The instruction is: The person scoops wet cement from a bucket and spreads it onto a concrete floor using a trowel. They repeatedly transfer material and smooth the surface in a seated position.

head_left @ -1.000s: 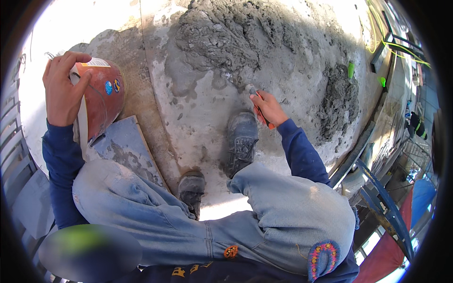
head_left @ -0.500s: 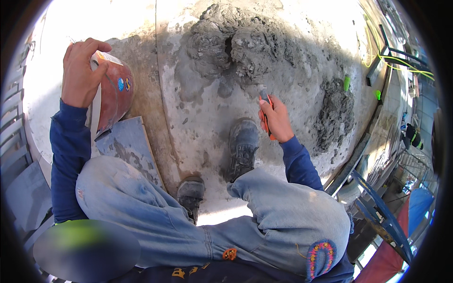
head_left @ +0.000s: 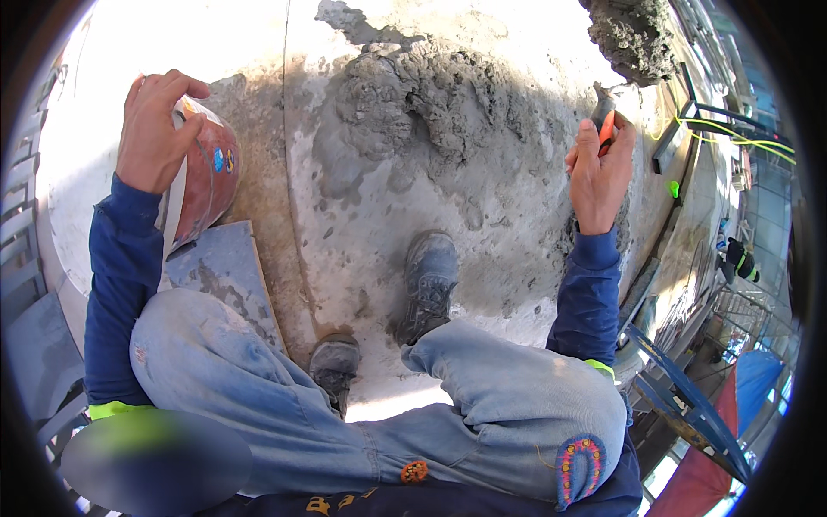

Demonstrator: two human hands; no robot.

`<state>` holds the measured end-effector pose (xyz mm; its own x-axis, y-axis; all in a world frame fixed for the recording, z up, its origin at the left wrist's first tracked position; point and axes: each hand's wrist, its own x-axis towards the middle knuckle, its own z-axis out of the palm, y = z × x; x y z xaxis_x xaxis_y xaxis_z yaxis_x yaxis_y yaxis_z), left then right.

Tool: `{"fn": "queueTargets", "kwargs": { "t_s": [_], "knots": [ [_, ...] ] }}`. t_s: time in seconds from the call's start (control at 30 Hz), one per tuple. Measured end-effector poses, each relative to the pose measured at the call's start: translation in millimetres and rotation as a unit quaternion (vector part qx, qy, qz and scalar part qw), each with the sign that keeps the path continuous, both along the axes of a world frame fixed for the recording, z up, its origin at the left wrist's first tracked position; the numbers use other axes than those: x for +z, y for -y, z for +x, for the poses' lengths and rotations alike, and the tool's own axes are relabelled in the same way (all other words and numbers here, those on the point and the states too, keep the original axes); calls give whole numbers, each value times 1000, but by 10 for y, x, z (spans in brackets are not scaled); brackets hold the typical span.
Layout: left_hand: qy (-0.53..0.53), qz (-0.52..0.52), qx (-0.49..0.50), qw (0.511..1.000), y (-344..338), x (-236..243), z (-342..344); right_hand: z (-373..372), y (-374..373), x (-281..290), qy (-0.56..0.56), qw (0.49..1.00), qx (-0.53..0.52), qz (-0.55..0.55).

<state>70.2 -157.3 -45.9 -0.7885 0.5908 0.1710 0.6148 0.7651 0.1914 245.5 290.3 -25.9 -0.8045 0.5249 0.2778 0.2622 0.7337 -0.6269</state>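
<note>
At the left, my left hand (head_left: 159, 133) grips the upper edge of a reddish-brown, rounded shell-like thing (head_left: 209, 177) with a white rim and small stickers; its exact kind does not show. My right hand (head_left: 603, 172) is closed round the orange and black handle of a trowel (head_left: 606, 99), reached out to the upper right. At the trowel's far end is a thick grey lump of wet mortar (head_left: 633, 43), which covers most of the blade. A broad heap of mortar (head_left: 413, 108) lies on the floor between my hands.
My boots (head_left: 431, 271) stand on the splashed floor below the heap. A flat grey board (head_left: 228, 271) lies beside my left knee. To the right are a yellow cable (head_left: 732, 133), a small green piece (head_left: 674, 188) and blue metal bars (head_left: 685, 396). Slatted railing (head_left: 21, 215) runs along the left.
My right hand has moved right and farther away with the trowel, and a mortar lump now shows at its end. The dark mortar patch at the right no longer shows as before. My left hand stays put.
</note>
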Motion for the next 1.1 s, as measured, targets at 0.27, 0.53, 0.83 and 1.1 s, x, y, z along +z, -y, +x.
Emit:
{"fn": "queueTargets", "kwargs": {
  "t_s": [0.27, 0.53, 0.83, 1.1],
  "knots": [
    [14, 11, -8, 1000, -45, -28, -11, 329, -627, -1096, 254, 951, -22, 175],
    [5, -25, -2, 1000, 23, 9, -54, -289, -418, -509, 251, 869, 67, -421],
    [-13, -25, -30, 999, -2, 4, -35, 1316, -310, -686, 315, 862, -43, -395],
    [66, -14, 12, 998, -41, -6, -18, 1196, 489, -926, 434, 656, 54, -615]
  ]
}}
